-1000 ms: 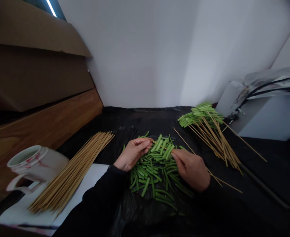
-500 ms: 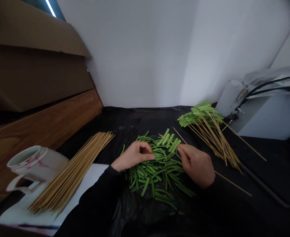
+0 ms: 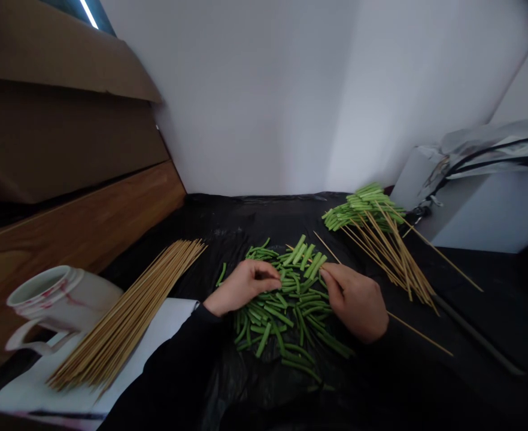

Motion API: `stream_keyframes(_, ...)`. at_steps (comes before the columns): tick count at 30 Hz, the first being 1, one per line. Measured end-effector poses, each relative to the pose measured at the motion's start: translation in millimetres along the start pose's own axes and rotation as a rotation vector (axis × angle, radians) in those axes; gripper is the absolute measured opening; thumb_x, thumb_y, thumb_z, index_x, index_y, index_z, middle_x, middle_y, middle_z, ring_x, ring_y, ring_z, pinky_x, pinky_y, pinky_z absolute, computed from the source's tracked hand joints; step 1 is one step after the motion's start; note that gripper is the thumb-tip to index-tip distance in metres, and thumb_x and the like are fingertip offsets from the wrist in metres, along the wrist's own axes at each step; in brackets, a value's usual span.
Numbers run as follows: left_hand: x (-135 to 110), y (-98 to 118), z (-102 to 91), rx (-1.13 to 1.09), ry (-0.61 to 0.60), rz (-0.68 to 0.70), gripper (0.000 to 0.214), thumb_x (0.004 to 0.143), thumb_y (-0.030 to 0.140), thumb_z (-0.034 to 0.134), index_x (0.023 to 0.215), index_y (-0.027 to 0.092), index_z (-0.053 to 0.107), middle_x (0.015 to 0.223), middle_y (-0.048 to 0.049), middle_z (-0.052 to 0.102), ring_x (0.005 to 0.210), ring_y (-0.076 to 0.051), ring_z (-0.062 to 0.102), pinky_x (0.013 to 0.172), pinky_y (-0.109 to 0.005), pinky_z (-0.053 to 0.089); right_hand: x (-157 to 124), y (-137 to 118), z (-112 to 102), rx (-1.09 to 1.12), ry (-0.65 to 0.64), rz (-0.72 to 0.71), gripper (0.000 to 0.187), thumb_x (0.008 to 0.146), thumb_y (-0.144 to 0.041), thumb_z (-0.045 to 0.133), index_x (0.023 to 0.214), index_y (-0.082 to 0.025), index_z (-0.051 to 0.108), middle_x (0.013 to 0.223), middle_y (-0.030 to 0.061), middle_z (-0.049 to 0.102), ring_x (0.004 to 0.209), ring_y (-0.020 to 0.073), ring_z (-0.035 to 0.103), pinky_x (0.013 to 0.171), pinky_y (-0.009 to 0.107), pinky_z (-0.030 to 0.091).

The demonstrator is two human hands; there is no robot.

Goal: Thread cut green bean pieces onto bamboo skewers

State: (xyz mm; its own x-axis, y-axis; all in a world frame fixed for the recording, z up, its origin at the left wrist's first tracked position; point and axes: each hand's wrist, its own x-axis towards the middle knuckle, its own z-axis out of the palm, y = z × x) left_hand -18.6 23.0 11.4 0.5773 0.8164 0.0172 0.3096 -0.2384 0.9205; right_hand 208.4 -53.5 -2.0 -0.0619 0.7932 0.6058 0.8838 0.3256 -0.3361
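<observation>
A loose heap of short green bean pieces [image 3: 286, 311] lies on black plastic sheeting [image 3: 246, 221] in front of me. My left hand [image 3: 241, 286] rests on the heap's left side, fingers curled and pinched on a bean piece. My right hand [image 3: 356, 299] is closed on a bamboo skewer [image 3: 419, 338] whose far part carries several threaded bean pieces [image 3: 306, 256]. Both sleeves are black.
Finished bean skewers [image 3: 376, 230] are piled at the back right. A bundle of bare bamboo skewers [image 3: 129, 317] lies at the left on white paper [image 3: 165, 323], beside a white mug [image 3: 52, 299]. Wooden shelving and cardboard rise on the left; a grey box stands right.
My left hand has dropped from the skewer tip onto the heap and curled shut. My right hand has pushed the skewer slightly forward; the threaded pieces sit farther from me.
</observation>
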Motion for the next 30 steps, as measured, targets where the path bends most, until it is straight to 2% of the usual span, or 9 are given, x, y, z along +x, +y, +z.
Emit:
stream_keyframes(2, 3.3, -2.7, -4.1, -0.156, 0.156, -0.049, 0.023, 0.069, 0.034, 0.074, 0.081, 0.015, 0.072, 0.076, -0.0032, 0.069, 0.069, -0.013, 0.059, 0.067, -0.026, 0.045, -0.9, -1.3, 0.8, 0.013, -0.007, -0.01, 0.025, 0.094, -0.025, 0.039, 0.094, -0.02, 0.063, 0.089, 0.0028, 0.069, 0.083, 0.0156, 0.063, 0.073, 0.024, 0.04)
stream_keyframes(4, 5.4, -2.5, -5.7, -0.352, 0.255, -0.102, 0.025, 0.068, 0.033, 0.076, 0.085, 0.015, 0.073, 0.079, -0.0043, 0.071, 0.071, -0.013, 0.06, 0.069, -0.025, 0.046, -2.2, -3.7, 1.9, 0.027, -0.044, -0.028, 0.025, 0.095, -0.025, 0.039, 0.095, -0.02, 0.063, 0.09, 0.0033, 0.069, 0.083, 0.0152, 0.063, 0.073, 0.024, 0.04)
stream_keyframes(8, 5.6, 4.2, -3.9, -0.748, 0.24, -0.203, 0.028, 0.067, 0.026, 0.079, 0.092, 0.014, 0.074, 0.087, -0.0061, 0.072, 0.076, -0.01, 0.062, 0.07, -0.019, 0.047, -4.2, -8.5, 4.1, 0.041, -0.124, -0.078, 0.027, 0.095, -0.023, 0.036, 0.093, -0.02, 0.063, 0.088, 0.0044, 0.069, 0.082, 0.0143, 0.063, 0.074, 0.024, 0.041)
stream_keyframes(11, 4.6, 6.9, -2.3, -0.879, 0.204, -0.22, 0.025, 0.069, 0.018, 0.077, 0.093, 0.012, 0.074, 0.088, -0.0061, 0.071, 0.078, -0.008, 0.062, 0.071, -0.016, 0.048, -4.6, -10.1, 4.6, 0.044, -0.128, -0.081, 0.028, 0.095, -0.023, 0.036, 0.091, -0.02, 0.063, 0.088, 0.0045, 0.069, 0.083, 0.0142, 0.062, 0.074, 0.024, 0.041)
stream_keyframes(20, 4.1, 5.5, -0.8, -0.875, 0.187, -0.242, 0.024, 0.068, 0.017, 0.078, 0.091, 0.011, 0.073, 0.083, -0.0054, 0.07, 0.068, -0.006, 0.061, 0.062, -0.015, 0.047, -4.8, -10.1, 3.9, 0.057, -0.127, -0.077, 0.028, 0.095, -0.023, 0.036, 0.092, -0.019, 0.063, 0.088, 0.0045, 0.068, 0.083, 0.0142, 0.062, 0.076, 0.024, 0.041)
stream_keyframes(27, 2.9, 10.5, 0.3, -0.837, 0.212, -0.23, 0.032, 0.065, 0.018, 0.08, 0.096, 0.014, 0.073, 0.085, -0.0059, 0.072, 0.073, -0.008, 0.062, 0.063, -0.016, 0.046, -5.1, -8.1, 5.4, 0.046, -0.13, -0.071, 0.027, 0.095, -0.023, 0.036, 0.092, -0.02, 0.063, 0.089, 0.0047, 0.068, 0.084, 0.0145, 0.062, 0.076, 0.024, 0.041)
stream_keyframes(30, 3.8, 9.7, 1.2, -0.811, 0.233, -0.201, 0.026, 0.067, 0.02, 0.079, 0.091, 0.012, 0.073, 0.08, -0.0051, 0.071, 0.067, -0.007, 0.06, 0.062, -0.017, 0.045, -5.4, -8.0, 5.8, 0.047, -0.145, -0.068, 0.027, 0.095, -0.024, 0.036, 0.092, -0.02, 0.063, 0.088, 0.0042, 0.068, 0.085, 0.0148, 0.062, 0.078, 0.024, 0.041)
